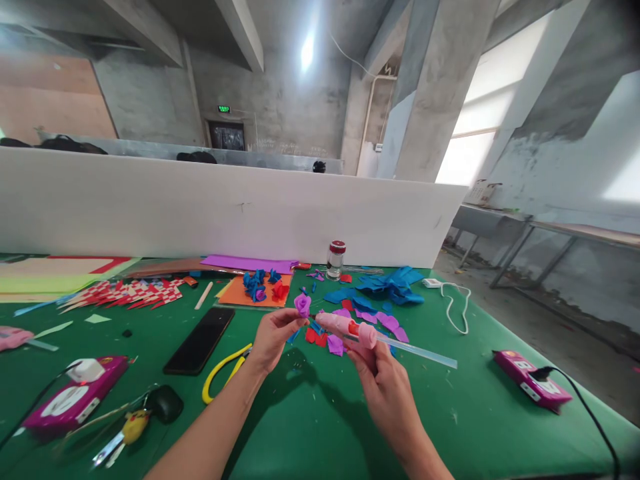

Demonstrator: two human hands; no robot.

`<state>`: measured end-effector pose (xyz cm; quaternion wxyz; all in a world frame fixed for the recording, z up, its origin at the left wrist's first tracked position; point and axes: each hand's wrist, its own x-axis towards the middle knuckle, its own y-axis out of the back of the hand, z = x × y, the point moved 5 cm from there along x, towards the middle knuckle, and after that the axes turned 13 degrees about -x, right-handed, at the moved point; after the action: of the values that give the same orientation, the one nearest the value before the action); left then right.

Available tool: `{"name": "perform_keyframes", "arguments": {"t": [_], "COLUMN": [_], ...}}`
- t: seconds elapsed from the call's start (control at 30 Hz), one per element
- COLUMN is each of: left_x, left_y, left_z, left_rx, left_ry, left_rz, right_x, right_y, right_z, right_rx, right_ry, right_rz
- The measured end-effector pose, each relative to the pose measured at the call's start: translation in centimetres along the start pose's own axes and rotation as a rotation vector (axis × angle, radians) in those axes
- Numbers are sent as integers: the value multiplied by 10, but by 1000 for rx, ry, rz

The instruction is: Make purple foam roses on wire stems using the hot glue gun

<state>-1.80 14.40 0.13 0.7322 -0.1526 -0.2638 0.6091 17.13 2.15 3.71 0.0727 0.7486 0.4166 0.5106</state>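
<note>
Between the thumb and fingers of my left hand [274,339] is a small purple paper flower [303,305], its bloom facing up. My right hand [383,380] grips a pink hot glue gun [340,325] with a clear glue stick [420,352] sticking out of its back end. The gun's nozzle points left and is close to the flower's base; whether they touch I cannot tell. Under and behind the gun, purple paper petals [387,321] and red paper pieces [315,337] lie scattered on the green table [310,433].
Finished blue paper flowers [255,285] rest on orange paper [235,293]. Around my hands are a black phone [200,341], yellow-handled pliers [220,373], a glass jar [336,261], blue crepe paper [395,287], and purple power strips [533,380]. A white partition [225,207] stands along the back.
</note>
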Motion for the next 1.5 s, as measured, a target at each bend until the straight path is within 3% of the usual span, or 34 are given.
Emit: {"name": "perform_keyframes", "arguments": {"t": [0.6,1.5], "left_x": [-1,0], "left_y": [-1,0], "left_z": [2,0], "left_rx": [22,21], "left_ry": [-8,-11], "left_rz": [-12,4], "right_x": [-2,0], "right_y": [-7,2], "right_z": [4,-1], "right_rx": [-9,-21], "right_ry": [23,12], "right_rz": [-64,-5]}}
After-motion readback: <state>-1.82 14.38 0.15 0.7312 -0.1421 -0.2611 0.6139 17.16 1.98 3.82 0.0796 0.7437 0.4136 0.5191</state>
